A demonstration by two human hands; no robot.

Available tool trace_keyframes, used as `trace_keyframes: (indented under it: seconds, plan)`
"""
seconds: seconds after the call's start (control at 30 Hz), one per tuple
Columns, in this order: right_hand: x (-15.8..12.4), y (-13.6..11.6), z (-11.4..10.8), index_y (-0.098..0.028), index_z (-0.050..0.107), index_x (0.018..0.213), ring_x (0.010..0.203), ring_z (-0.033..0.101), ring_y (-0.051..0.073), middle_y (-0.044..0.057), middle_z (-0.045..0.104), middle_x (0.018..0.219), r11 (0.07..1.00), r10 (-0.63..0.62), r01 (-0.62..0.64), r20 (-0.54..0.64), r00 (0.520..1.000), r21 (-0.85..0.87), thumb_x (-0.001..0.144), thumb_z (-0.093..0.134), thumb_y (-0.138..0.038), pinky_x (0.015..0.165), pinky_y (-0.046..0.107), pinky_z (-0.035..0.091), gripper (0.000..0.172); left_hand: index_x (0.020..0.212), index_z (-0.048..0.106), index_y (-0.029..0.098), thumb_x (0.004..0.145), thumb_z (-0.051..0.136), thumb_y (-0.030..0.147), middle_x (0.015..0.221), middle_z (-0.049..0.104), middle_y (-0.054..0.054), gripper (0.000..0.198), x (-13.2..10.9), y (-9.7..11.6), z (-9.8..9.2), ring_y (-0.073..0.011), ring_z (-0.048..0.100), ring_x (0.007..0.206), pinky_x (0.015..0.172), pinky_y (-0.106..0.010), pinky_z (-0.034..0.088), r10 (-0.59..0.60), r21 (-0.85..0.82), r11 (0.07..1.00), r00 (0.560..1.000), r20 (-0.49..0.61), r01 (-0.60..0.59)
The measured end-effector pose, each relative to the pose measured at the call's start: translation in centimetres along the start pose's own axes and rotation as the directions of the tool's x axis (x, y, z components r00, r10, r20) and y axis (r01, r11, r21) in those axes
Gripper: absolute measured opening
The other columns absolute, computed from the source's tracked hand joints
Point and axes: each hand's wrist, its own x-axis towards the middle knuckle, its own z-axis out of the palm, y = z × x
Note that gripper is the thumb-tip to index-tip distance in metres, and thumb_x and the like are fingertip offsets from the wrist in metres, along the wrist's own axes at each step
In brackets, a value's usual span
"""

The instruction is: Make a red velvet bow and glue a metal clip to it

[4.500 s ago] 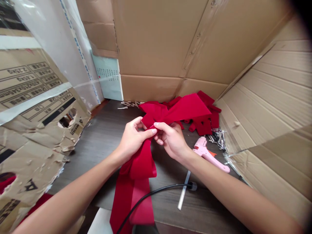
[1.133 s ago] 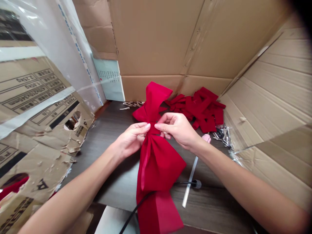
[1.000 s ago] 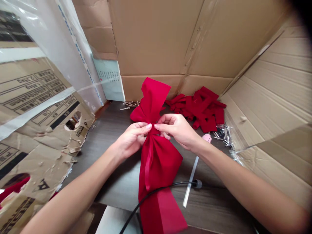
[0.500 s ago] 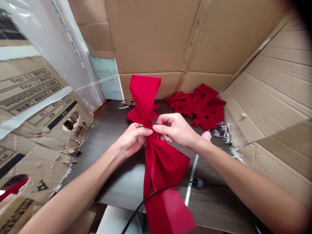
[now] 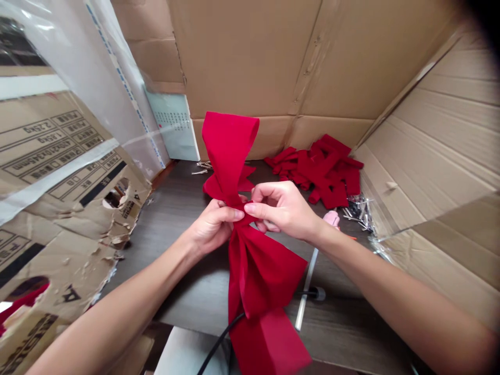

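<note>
The left hand [image 5: 213, 226] and right hand [image 5: 283, 211] each pinch the gathered middle of a red velvet ribbon bow [image 5: 265, 271] between thumb and fingers, holding it upright above the dark wood desk [image 5: 175, 294]. Past the right hand lie a pile of red velvet strips [image 5: 316, 172], a partly hidden pink glue gun [image 5: 331, 219] and a clear glue stick [image 5: 307, 289].

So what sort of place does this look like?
Probably a small craft workspace: a dark desk walled in with cardboard, a red velvet bow, a pile of red ribbon pieces and a pink glue gun.
</note>
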Motion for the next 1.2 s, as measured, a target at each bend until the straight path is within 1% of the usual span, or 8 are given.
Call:
trace_keyframes:
  seconds: [0.2,0.4,0.5,0.6,0.77,0.9,1.07,1.2]
  plan:
    - [-0.1,0.4,0.4,-0.017,0.051,0.063,0.035,0.047,0.007,-0.005,0.052,0.042,0.998,-0.062,0.063,-0.046,0.997,0.013,0.079,0.076,-0.039,0.035,0.017,0.031,0.037,0.075,0.071,0.012,0.051,0.077,0.007,0.069,0.072,-0.003,0.025,0.0,0.1,0.5,-0.0168,0.067,0.064,0.067,-0.027,0.053,0.046,-0.059,0.997,0.999,-0.027,-0.047]
    - [0.3,1.2,-0.2,-0.015,0.057,0.068,0.038,0.046,0.006,-0.005,0.054,0.048,0.996,-0.089,0.09,-0.106,0.99,0.014,0.074,0.082,-0.035,0.037,0.018,0.032,0.032,0.085,0.071,0.01,0.063,0.082,0.015,0.078,0.072,-0.005,0.024,0.1,0.5,0.2,-0.0132,0.063,0.065,0.065,-0.025,0.05,0.08,0.017,0.997,0.996,0.028,-0.08]
    - [0.4,1.4,-0.5,-0.015,0.059,0.069,0.04,0.045,0.006,-0.005,0.052,0.048,0.997,-0.073,0.072,-0.122,0.99,-0.013,0.073,0.082,-0.036,0.038,0.019,0.032,0.032,0.078,0.071,0.01,0.062,0.085,0.017,0.063,0.064,-0.001,0.023,0.1,1.1,-0.2,-0.0049,0.049,0.049,0.046,-0.018,0.035,0.068,0.117,0.991,0.998,-0.004,-0.067]
    - [0.5,1.4,-0.7,-0.015,0.058,0.069,0.039,0.042,0.006,-0.005,0.051,0.047,1.0,-0.004,0.001,-0.104,0.995,-0.025,0.073,0.081,-0.041,0.038,0.019,0.029,0.035,0.075,0.071,0.01,0.061,0.087,0.019,0.047,0.051,0.004,0.023,-0.1,1.6,-0.5,-0.0019,0.037,0.039,0.039,-0.017,0.02,0.02,0.193,0.981,1.0,-0.016,-0.016]
    - [0.7,1.5,-1.1,-0.015,0.058,0.071,0.038,0.038,0.005,-0.005,0.051,0.045,0.998,0.057,-0.057,-0.055,0.997,-0.004,0.077,0.077,-0.044,0.039,0.02,0.026,0.035,0.081,0.074,0.01,0.059,0.089,0.019,0.054,0.058,0.001,0.028,0.0,1.6,-1.0,-0.004,0.046,0.044,0.042,-0.015,0.03,-0.047,0.136,0.989,0.998,-0.034,0.051]
    - [1.0,2.4,-1.5,-0.015,0.057,0.069,0.04,0.036,0.005,-0.007,0.049,0.048,0.983,0.147,-0.146,-0.002,0.989,0.113,0.073,0.08,-0.041,0.041,0.02,0.024,0.035,0.078,0.074,0.009,0.062,0.088,0.018,0.059,0.059,-0.001,0.024,0.1,1.2,-1.2,-0.0047,0.048,0.05,0.046,-0.016,0.037,-0.066,0.093,0.993,0.997,-0.032,0.069]
    - [1.3,3.5,-1.6,-0.014,0.057,0.06,0.053,0.043,0.007,-0.005,0.05,0.057,0.936,0.2,-0.219,0.095,0.975,0.275,0.069,0.084,-0.04,0.051,0.021,0.033,0.038,0.086,0.073,0.01,0.064,0.087,0.017,0.069,0.061,-0.002,0.027,-0.2,1.3,-0.9,-0.007,0.052,0.054,0.05,-0.019,0.039,-0.071,0.083,0.994,0.997,-0.005,0.072]
    - [1.1,3.5,-0.9,-0.016,0.054,0.06,0.048,0.042,0.006,-0.007,0.046,0.053,0.897,0.254,-0.26,0.064,0.965,0.357,0.064,0.087,-0.041,0.048,0.02,0.035,0.041,0.089,0.07,0.014,0.068,0.084,0.017,0.071,0.06,0.0,0.026,-0.3,1.5,-1.0,-0.0076,0.052,0.057,0.052,-0.02,0.039,-0.043,0.134,0.99,0.998,0.039,0.038]
